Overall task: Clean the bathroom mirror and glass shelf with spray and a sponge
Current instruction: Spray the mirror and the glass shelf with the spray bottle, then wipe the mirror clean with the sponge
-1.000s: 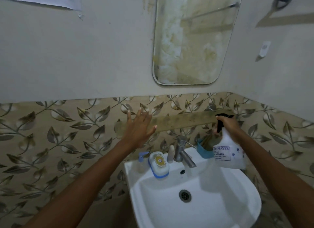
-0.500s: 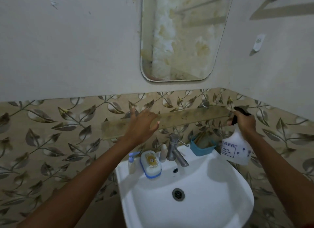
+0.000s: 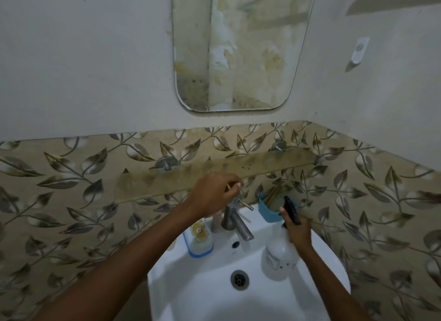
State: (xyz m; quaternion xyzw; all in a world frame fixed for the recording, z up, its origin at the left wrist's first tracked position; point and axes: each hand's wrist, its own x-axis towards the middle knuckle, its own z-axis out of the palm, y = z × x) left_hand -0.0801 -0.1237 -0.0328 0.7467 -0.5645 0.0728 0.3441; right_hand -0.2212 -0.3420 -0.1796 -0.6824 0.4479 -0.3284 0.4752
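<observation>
Two hands are at work, and neither is free. Your left hand (image 3: 212, 193) curls over the top of the brushed steel tap (image 3: 232, 219) and pinches its thin lever, probably to run water for wiping. Your right hand (image 3: 298, 232) grips the neck of the translucent white plastic spray bottle (image 3: 278, 258) under its black trigger. The bottle hangs low over the right side of the white ceramic sink (image 3: 205, 294), likely parked there while the tap is worked. A white pad with a blue base (image 3: 200, 243) lies on the sink ledge just left of the tap; whether it is the sponge I cannot tell. A blue plastic cup (image 3: 268, 212) stands close behind the trigger, so lift the bottle straight up. The smeared glass shelf (image 3: 262, 165) runs just above your left knuckles, its front edge near them. The stained rounded mirror (image 3: 241, 46) hangs higher, with bare wall on either side for wide strokes.
</observation>
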